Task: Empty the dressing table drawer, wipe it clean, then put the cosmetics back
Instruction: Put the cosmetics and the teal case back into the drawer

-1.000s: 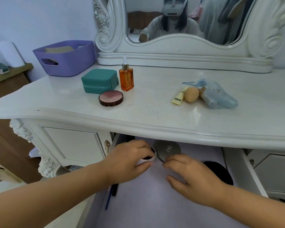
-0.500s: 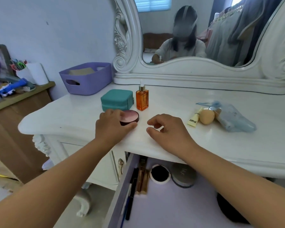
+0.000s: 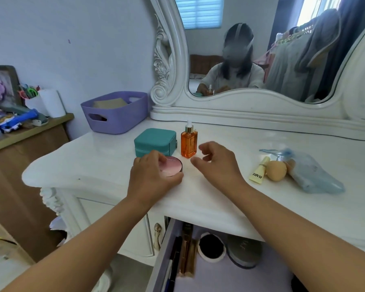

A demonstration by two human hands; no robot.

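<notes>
My left hand grips a round pink compact on the white dressing table top. My right hand hovers with its fingers apart just right of an orange dropper bottle, apart from it. A teal case stands behind the compact. The open drawer below holds a black puff, a grey compact, gold tubes and pens along its left side.
A yellow tube, a beige sponge and a blue pouch lie on the right of the top. A purple basket stands at the back left, a mirror behind. A cluttered wooden cabinet is at far left.
Both hands left the drawer and rose to the table top. My left hand closed around the pink compact; my right hand moved toward the orange bottle.
</notes>
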